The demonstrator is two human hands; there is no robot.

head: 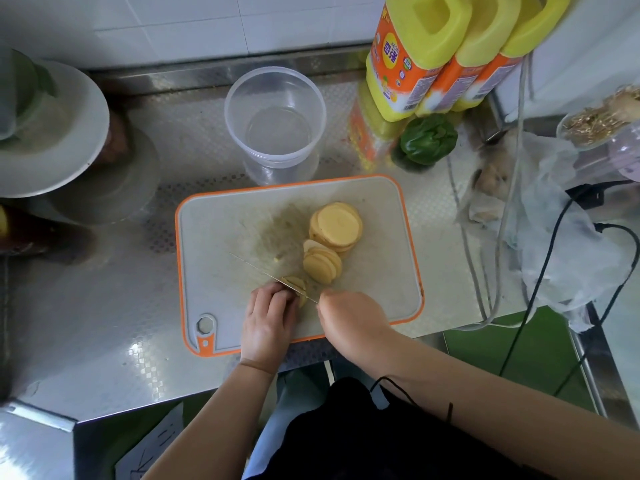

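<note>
The left hand (268,318) curls its fingers on a potato (302,300), the right hand (349,317) grips a knife (263,271), and the far-right bowl (562,131) holds brown bits (592,119).

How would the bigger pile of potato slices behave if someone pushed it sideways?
The bigger pile would probably fan out rather than slide whole: its slices are loosely stacked and offset. Freshly cut faces are probably wet, so slices may slip over each other on the cutting board. Thin slices are likely light and might snap if bent.
</note>
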